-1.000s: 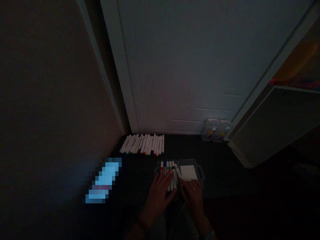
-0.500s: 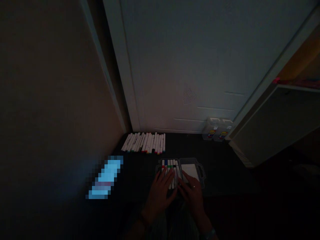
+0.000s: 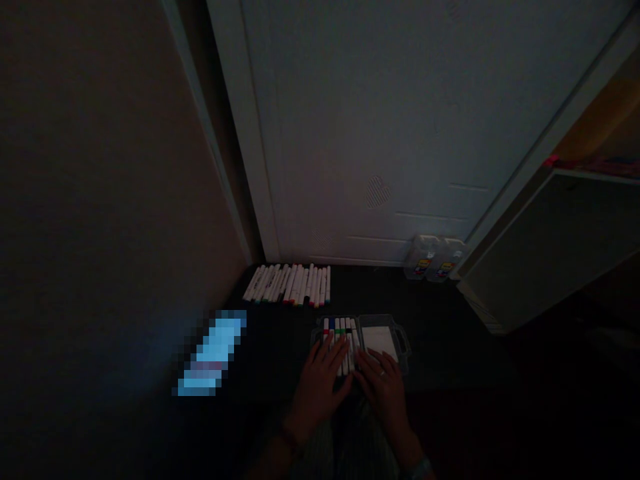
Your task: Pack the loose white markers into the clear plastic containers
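Markers and open case on a dark counter (image 3: 285, 333), seen from above in dim light. The outermost marker (image 3: 355, 330), slanted beneath the right hand (image 3: 387, 383) a moment earlier, now lies nearly parallel to its neighbours; the row of capped markers (image 3: 343, 328) in the left half of the clear case (image 3: 377, 315) is accordingly more even. The right hand has settled lower across the hinge side, its fingers bent and close together; whether they pinch the marker cannot be told. The left hand (image 3: 315, 383) is essentially unchanged, its fingers slightly spread and resting over the row. The right half of the case holds a white insert (image 3: 379, 338), partly covered by the right hand. Behind and to the left lies a second group of markers (image 3: 287, 285), side by side; at the back right, two clear containers (image 3: 434, 259) stand upright by the pale panel (image 3: 350, 133)
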Motion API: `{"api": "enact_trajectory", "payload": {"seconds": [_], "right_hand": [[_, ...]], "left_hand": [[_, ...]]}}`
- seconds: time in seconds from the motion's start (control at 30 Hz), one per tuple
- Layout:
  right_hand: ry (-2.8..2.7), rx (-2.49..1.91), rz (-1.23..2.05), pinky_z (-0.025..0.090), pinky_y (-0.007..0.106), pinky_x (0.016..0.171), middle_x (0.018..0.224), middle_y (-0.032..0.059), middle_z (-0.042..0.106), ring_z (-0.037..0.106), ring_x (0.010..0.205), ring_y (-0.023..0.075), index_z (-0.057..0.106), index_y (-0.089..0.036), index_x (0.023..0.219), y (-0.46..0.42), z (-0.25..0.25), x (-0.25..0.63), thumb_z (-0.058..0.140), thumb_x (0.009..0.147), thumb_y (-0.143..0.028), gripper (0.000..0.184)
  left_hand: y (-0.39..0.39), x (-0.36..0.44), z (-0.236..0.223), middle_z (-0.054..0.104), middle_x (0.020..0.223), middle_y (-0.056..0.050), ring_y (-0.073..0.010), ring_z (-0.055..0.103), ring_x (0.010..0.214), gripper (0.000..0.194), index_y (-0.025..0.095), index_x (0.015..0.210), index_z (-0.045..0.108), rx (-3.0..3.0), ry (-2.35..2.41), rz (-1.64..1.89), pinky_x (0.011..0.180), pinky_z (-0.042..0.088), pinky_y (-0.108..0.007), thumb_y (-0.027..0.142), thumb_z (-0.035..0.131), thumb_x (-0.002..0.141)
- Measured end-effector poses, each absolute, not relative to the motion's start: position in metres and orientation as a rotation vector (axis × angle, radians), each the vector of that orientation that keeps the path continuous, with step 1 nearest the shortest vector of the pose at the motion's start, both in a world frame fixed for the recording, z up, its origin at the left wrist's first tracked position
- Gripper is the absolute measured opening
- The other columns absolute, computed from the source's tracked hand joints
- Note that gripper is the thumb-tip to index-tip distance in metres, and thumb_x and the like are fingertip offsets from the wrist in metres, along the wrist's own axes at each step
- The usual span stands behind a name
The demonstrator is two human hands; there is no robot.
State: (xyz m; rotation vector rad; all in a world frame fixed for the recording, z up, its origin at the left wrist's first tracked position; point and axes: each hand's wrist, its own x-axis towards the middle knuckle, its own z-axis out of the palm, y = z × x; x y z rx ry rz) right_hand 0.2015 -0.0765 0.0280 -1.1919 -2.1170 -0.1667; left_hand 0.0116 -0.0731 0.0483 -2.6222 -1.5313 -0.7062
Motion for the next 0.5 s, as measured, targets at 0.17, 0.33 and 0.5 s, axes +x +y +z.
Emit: {"api": "enact_trajectory", "payload": {"seconds": [0.17, 0.33, 0.5], "right_hand": [[-2.117, -1.225, -0.081, 0.048, 0.046, 0.090, 0.126, 0.0008, 0.062, 0.058, 0.108, 0.0239, 0.051, -0.032, 0.132, -0.0789, 0.0230, 0.1984, 0.052, 0.093, -0.022, 0.040], [-2.144, -1.263, -0.013, 0.048, 0.046, 0.091, 0.130, -0.0007, 0.058, 0.054, 0.112, 0.0238, 0.048, -0.032, 0.135, -0.0827, 0.0243, 0.1970, 0.050, 0.092, -0.018, 0.045], [-2.142, -1.261, -0.003, 0.043, 0.048, 0.099, 0.137, 0.0001, 0.052, 0.049, 0.121, 0.0245, 0.042, -0.030, 0.139, -0.0772, 0.0316, 0.1998, 0.045, 0.093, -0.017, 0.048]], "left_hand": [[-0.0728, 0.0112, 0.0479, 0.032, 0.152, -0.003, -0.0262, 0.025, 0.141, 0.059, 0.024, 0.147, 0.029, -2.633, -1.542, -0.696, 0.112, 0.026, -0.046, 0.036, 0.046, 0.091], [-0.0729, 0.0111, 0.0481, 0.030, 0.153, -0.002, -0.0263, 0.023, 0.142, 0.058, 0.025, 0.146, 0.031, -2.638, -1.550, -0.675, 0.113, 0.024, -0.046, 0.037, 0.045, 0.092], [-0.0732, 0.0123, 0.0473, 0.032, 0.152, -0.003, -0.0271, 0.025, 0.141, 0.057, 0.025, 0.146, 0.032, -2.622, -1.550, -0.683, 0.112, 0.025, -0.046, 0.038, 0.045, 0.092]]}}
